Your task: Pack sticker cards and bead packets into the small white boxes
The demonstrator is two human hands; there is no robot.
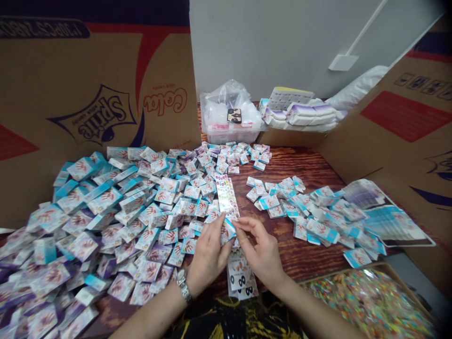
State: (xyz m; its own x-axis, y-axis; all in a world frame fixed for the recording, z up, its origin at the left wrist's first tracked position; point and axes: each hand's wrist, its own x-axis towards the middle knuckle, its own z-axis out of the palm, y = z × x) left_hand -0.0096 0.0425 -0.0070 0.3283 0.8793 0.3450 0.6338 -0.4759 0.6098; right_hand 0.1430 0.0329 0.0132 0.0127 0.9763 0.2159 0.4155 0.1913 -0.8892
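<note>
At the frame's lower centre, the left hand grips a small white-and-blue cardboard box while the right hand pinches its blue end, apparently so both steady it, above long white paper strips bearing colourful printed shapes.

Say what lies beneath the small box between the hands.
Printed strips show beyond and nearer than the small box; what lies directly under is hidden by it, the left hand and the right hand.
</note>
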